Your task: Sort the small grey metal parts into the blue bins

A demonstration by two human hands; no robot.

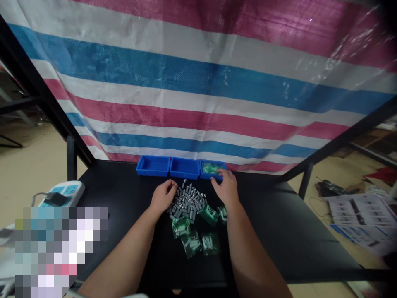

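Small grey metal cylinders (187,203) lie heaped in a loose pile on a black counter (279,236), just in front of three blue plastic bins set side by side along its far edge. The left hand (163,196) sits against the left side of the pile, its fingers curled inward and down; whether they pinch a cylinder is hidden. The right hand (226,188) reaches beyond the pile to the rightmost blue bin (214,167), with its fingers bent over the near rim, and I cannot tell if it holds anything. That bin carries bagged green-tinted packets (210,167), beside the middle blue bin (184,168) and the left blue bin (153,166). Loose green-tinted plastic packets (190,244) lie on the counter, touching the near and right edges of the pile, between the forearms. A white power strip with blue sockets (62,192) stands at the counter's left corner. A pink, white and blue striped tarpaulin (198,82) hangs behind the bins, and printed paper sheets (359,215) lie on the floor to the right.
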